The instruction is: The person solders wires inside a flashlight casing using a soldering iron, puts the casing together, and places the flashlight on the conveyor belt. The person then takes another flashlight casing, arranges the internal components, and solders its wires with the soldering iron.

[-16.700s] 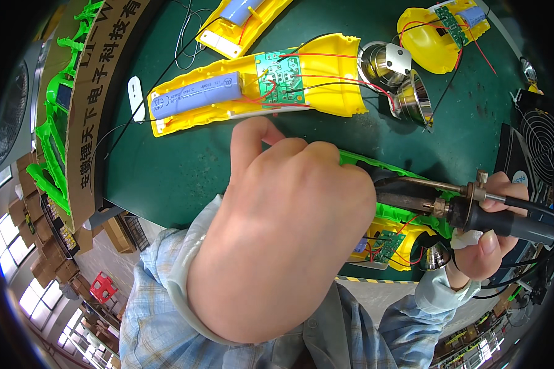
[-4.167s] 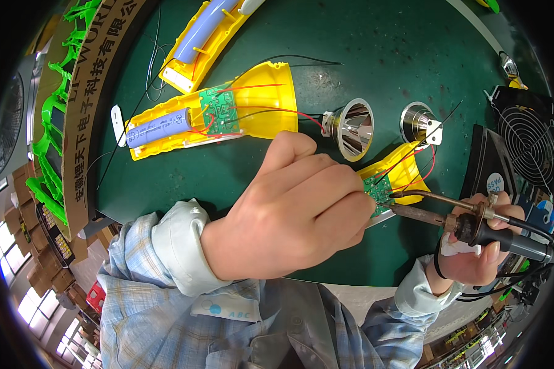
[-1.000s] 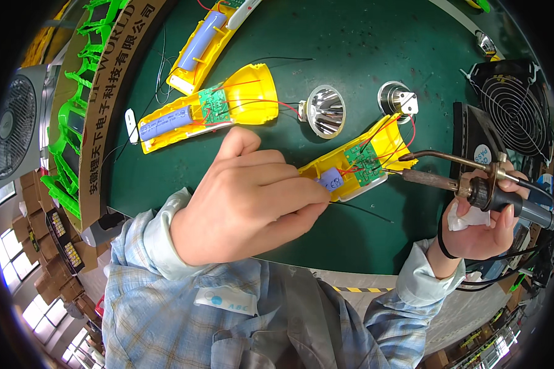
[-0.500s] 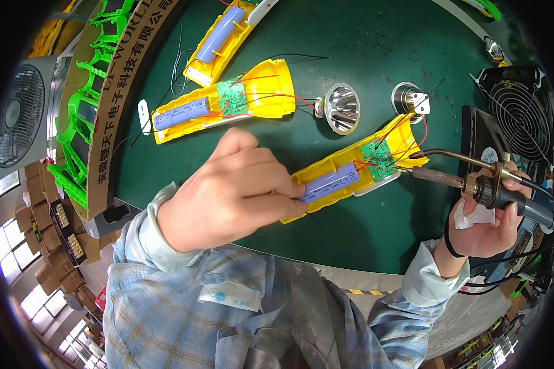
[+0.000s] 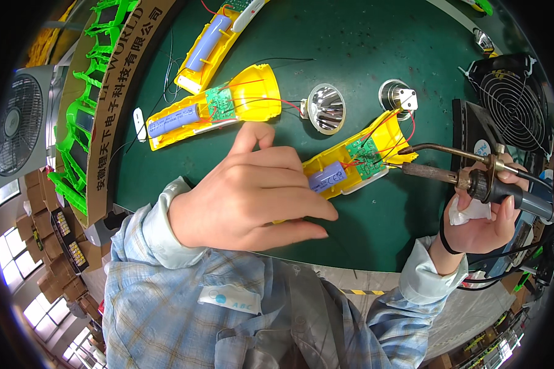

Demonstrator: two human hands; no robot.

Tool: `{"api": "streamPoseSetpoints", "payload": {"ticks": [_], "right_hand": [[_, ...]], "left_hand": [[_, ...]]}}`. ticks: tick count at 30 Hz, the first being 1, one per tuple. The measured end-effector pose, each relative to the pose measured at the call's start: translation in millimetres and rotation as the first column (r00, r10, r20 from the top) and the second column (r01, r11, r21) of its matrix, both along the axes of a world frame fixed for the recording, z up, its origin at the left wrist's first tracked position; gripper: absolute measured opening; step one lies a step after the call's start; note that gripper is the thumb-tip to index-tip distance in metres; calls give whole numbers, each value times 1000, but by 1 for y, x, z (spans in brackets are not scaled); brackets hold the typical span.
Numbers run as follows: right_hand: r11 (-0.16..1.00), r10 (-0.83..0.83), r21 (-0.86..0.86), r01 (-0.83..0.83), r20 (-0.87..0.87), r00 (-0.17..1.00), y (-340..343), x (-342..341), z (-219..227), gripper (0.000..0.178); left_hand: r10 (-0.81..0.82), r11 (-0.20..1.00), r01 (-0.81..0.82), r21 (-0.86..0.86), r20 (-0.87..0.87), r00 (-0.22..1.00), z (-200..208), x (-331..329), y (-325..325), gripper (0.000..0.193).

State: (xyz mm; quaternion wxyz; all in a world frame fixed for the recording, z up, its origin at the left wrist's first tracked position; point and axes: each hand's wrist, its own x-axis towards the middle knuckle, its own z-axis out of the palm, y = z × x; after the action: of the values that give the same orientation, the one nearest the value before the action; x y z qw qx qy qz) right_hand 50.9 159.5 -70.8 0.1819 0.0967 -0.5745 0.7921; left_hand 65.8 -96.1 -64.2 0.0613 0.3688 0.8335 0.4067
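Battery (image 5: pixel 328 178) (blue) in yellow shell (image 5: pixel 333 153).

I find one head-worn fisheye view, set close above the green workbench (image 5: pixel 412 55), facing steeply down across it and wide enough to take in grey floor (image 5: pixel 452 329) beyond the workbench's near edge.

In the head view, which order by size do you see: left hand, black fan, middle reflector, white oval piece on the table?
1. Left hand, perhaps nearer the camera
2. Black fan
3. Middle reflector
4. White oval piece
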Motion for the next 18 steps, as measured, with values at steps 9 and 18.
{"api": "streamPoseSetpoints", "payload": {"ticks": [9,18], "right_hand": [[999,22,24,-22,13,1000,1,-2,0,29],[999,-8,47,8,2,1000,0,-2,-1,29]], "left_hand": [[-90,996,90,4,106,990,9,-18,11,42],[-273,953,233,195,213,938,-1,-24,2,15]]}}
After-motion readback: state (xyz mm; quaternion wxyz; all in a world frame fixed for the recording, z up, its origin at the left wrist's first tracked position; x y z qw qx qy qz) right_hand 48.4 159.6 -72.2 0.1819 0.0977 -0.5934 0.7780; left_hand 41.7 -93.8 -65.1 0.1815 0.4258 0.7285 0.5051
